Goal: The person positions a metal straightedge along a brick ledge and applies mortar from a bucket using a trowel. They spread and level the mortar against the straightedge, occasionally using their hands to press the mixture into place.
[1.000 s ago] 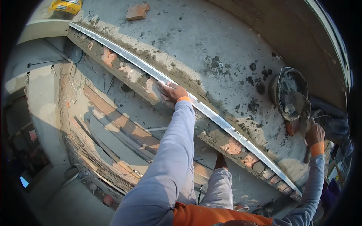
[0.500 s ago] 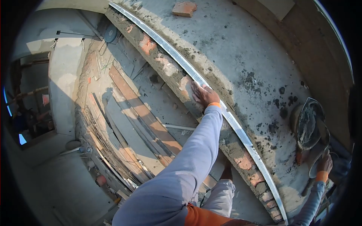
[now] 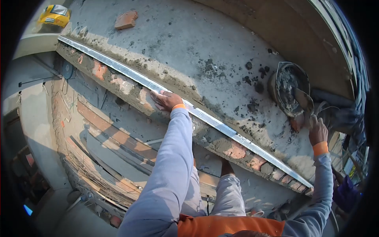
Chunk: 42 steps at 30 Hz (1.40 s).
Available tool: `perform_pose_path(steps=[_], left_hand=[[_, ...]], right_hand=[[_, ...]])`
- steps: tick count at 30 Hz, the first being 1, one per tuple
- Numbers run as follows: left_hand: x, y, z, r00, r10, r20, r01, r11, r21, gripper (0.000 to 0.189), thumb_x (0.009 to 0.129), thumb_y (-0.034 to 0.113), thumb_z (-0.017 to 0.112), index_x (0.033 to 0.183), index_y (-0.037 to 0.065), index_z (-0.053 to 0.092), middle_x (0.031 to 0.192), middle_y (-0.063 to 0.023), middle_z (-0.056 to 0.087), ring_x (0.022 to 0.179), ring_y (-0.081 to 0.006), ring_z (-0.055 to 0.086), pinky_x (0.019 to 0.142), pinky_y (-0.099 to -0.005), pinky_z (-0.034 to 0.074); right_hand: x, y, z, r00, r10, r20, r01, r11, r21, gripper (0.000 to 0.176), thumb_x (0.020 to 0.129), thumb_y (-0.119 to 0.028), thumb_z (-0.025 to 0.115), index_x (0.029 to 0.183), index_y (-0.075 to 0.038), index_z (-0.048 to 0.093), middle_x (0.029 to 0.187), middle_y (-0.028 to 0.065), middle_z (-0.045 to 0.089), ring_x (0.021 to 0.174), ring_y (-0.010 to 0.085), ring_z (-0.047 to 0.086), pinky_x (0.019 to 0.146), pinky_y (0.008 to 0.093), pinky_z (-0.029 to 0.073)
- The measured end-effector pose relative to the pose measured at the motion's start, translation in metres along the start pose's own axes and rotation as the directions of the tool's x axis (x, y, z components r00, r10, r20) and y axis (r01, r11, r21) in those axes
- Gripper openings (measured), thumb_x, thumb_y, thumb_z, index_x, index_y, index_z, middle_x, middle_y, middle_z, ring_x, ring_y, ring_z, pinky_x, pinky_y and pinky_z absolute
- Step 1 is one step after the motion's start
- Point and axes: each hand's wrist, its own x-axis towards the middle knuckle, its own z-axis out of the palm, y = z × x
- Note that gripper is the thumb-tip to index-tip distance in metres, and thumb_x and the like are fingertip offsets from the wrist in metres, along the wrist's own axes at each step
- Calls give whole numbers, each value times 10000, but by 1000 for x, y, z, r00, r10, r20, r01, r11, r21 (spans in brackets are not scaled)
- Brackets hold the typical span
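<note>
Long straight silver metal bar lies along the rough mortar-and-red-brick ledge. Left hand laid on bar, fingers extended, slightly apart. Right hand closed on grey steel trowel, blade in dark round mortar bucket beyond bar. Same side: grey spattered concrete floor, orange brick chunk. Near side, lower: brown wooden planks.

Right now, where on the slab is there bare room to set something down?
Widest: the slab between the brick and the wall, with only scattered specks. A smaller patch lies between the bar's lower end and your right hand. It's crowded around the bucket, with trowel and splatters, and mid-bar, under your left hand.
</note>
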Motion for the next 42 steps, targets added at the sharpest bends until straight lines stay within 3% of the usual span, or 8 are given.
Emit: perform_pose_path(steps=[6, 9, 12, 19, 30, 32, 33, 42], left_hand=[[3, -13, 13, 1000, 11, -18, -10, 999, 45, 497, 999, 296, 347, 1410, 17, 359, 1422, -177, 434, 1341, -308, 387, 1097, -479, 226], [5, -20, 17, 999, 46, -4, -46, 999, 16, 505, 999, 304, 341, 1425, 33, 339, 1429, -165, 432, 1355, -296, 369, 1102, -490, 198], [4, -10, 9, 999, -11, 31, 9, 999, 50, 502, 999, 299, 339, 1429, 39, 332, 1436, -156, 427, 1356, -286, 365, 1106, -481, 190], [5, -23, 25, 999, -43, 18, 45, 991, -130, 496, 1012, 296, 312, 1422, 20, 344, 1472, -160, 377, 1384, -277, 322, 1130, -456, 178], [3, 1, -3, 999, -19, 47, 19, 1000, 6, 526, 1007, 273, 312, 1460, 15, 243, 1517, -137, 306, 1439, -234, 217, 1154, -470, 97], [3, 0, 0, 999, -13, 34, 13, 1000, 5, 523, 1006, 268, 319, 1461, 21, 243, 1519, -132, 306, 1440, -232, 217, 1153, -470, 97], [4, 0, 3, 999, -9, 34, 8, 1000, 7, 520, 1005, 264, 321, 1460, 25, 247, 1520, -131, 305, 1440, -231, 217, 1151, -472, 98], [1, -1, 2, 1000, -13, 10, 14, 999, -30, 530, 1007, 292, 305, 1465, 29, 251, 1512, -152, 309, 1432, -241, 231, 1150, -456, 86]], right_hand=[[32, -19, 7, 960, 47, 277, -175, 872, 457, 297, 793, -244, 615, 986, -18, 608, 954, 231, 665, 941, 424, 615, 817, 473, 491], [79, 8, 80, 946, 56, 318, -157, 941, 300, 310, 781, -256, 630, 987, -25, 648, 965, 225, 670, 959, 413, 623, 853, 448, 499], [62, 5, -10, 931, 71, 359, -128, 982, 136, 294, 769, -185, 603, 1013, -34, 665, 943, 209, 678, 944, 395, 636, 843, 442, 508], [62, 30, 7, 973, 183, 141, -178, 983, -47, 262, 766, -122, 547, 983, -28, 660, 925, 227, 668, 925, 386, 640, 827, 450, 510], [82, -12, 94, 998, -22, 59, 1, 940, 341, 297, 735, -173, 650, 999, -42, 612, 951, 208, 662, 919, 411, 623, 767, 458, 498], [92, -14, 104, 991, -105, -88, 137, 820, 556, 219, 722, -112, 617, 918, -13, 622, 853, 173, 669, 800, 357, 645, 706, 411, 505], [87, -10, 108, 986, -14, 168, -130, 570, 811, 144, 703, -58, 590, 835, -8, 612, 702, 97, 625, 627, 236, 602, 587, 353, 484], [72, -42, 66, 896, -93, 435, -378, 356, 855, 78, 725, -63, 514, 786, -16, 527, 546, 58, 488, 373, 163, 446, 335, 314, 368]])
